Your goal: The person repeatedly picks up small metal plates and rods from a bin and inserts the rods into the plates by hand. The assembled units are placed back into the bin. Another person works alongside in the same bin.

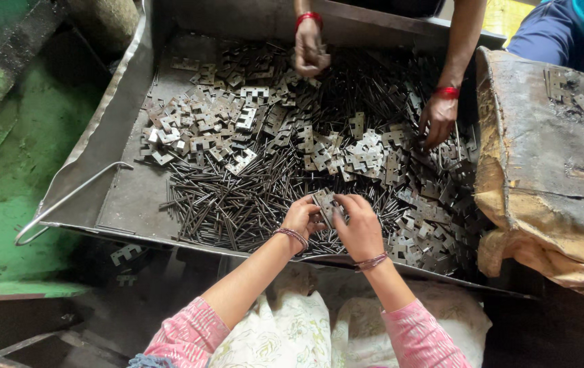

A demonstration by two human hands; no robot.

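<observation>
— What have the two hands at the lower middle of the frame got hold of?

— The left hand [301, 219] and the right hand [358, 228] meet over one small notched plate of dull grey sheet metal [324, 202]. Both have their fingers curled in tight on it, thumbs and fingertips pinching its edges from either side, so neither hand is spread at all.

— And where is that plate?

— Lifted just above the heap, near the front edge of the big shallow grey steel tray [121, 197], a little below the frame's centre.

— What lies under it?

— A thick bed of thin dark steel pins [237, 197], straight and wire-like, lying every which way. Over them sit flat stamped hinge leaves of paler grey metal [203, 126], square-cut with notches, heaped densest in the upper left of the tray and again to the right.

— Anyone else there?

— Across the tray, at the top of the frame, another person's two hands [311, 49] with red bands on the wrists reach into the same parts, one closed over some pieces, the other pressed fingers-down into the pile at the upper right.

— And beside the tray?

— A worn brown sack [544, 177], stained and rough, slumped at the right edge.
</observation>
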